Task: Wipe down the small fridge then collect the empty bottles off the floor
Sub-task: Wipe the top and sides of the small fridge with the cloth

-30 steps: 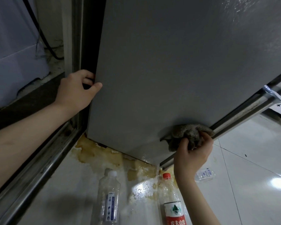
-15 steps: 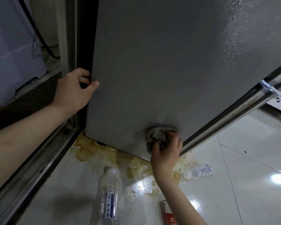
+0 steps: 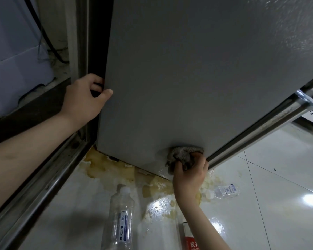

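A: Where's the wiping at?

B: Low on the grey side panel of the fridge [image 3: 197, 78], close to its bottom front corner. The right hand [image 3: 189, 175] has its fingers curled round a bunched grey cloth [image 3: 183, 154] and presses it against the panel just above the floor [image 3: 278, 186]. The left hand [image 3: 83, 98] grips the panel's rear edge, thumb on the face, fingers hooked behind.

A: How to do this bit well?

B: I'd say flatten the cloth rather than leave it wadded, so more of it meets the metal, and run overlapping passes along the bottom edge. Don't let it dip into the yellowish spill [image 3: 108, 166] spread on the floor beneath the fridge, or it would likely smear that back onto the panel.

A: And the bottles?

B: Not yet collected. A clear bottle [image 3: 122, 219] lies near the floor's front edge, a small clear one [image 3: 224, 191] lies beyond the right wrist, and a red-labelled bottle [image 3: 191, 239] is partly hidden by the right forearm.
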The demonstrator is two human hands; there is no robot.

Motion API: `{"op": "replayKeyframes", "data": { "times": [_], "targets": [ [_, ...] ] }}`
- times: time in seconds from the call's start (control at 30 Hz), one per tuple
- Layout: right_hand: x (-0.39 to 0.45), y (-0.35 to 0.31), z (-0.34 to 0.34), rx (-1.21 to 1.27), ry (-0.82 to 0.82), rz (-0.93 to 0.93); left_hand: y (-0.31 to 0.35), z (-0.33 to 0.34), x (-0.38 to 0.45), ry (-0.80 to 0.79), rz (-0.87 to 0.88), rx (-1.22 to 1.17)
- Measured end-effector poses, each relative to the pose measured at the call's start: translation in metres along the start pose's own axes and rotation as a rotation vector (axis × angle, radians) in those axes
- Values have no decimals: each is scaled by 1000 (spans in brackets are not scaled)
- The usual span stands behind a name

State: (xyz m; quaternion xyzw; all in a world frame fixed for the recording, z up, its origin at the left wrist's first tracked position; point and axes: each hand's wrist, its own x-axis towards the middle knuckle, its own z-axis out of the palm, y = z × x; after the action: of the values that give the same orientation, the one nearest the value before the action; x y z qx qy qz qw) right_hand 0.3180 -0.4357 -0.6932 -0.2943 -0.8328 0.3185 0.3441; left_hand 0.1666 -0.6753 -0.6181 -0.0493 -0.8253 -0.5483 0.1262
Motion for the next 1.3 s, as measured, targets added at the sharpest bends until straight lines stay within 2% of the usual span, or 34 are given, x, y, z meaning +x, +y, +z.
{"op": "replayKeyframes", "data": {
  "times": [0.23, 0.43, 0.73, 1.03, 1.3],
  "targets": [
    [2, -15, 1, 109, -7, 25, -2, 1, 1, -9, 5, -9],
    [-1, -15, 6, 69, 5, 101, -4, 0, 3, -19, -2, -13],
    [-4, -13, 10, 122, -44, 260, -3, 1, 0, -15, -6, -20],
    [-11, -5, 19, 204, -114, 502, -4, 1, 0, -31, -26, -38],
    [-17, 6, 26, 170, -134, 502, -6, 1, 0, -40, -20, -37]
  ]
}}
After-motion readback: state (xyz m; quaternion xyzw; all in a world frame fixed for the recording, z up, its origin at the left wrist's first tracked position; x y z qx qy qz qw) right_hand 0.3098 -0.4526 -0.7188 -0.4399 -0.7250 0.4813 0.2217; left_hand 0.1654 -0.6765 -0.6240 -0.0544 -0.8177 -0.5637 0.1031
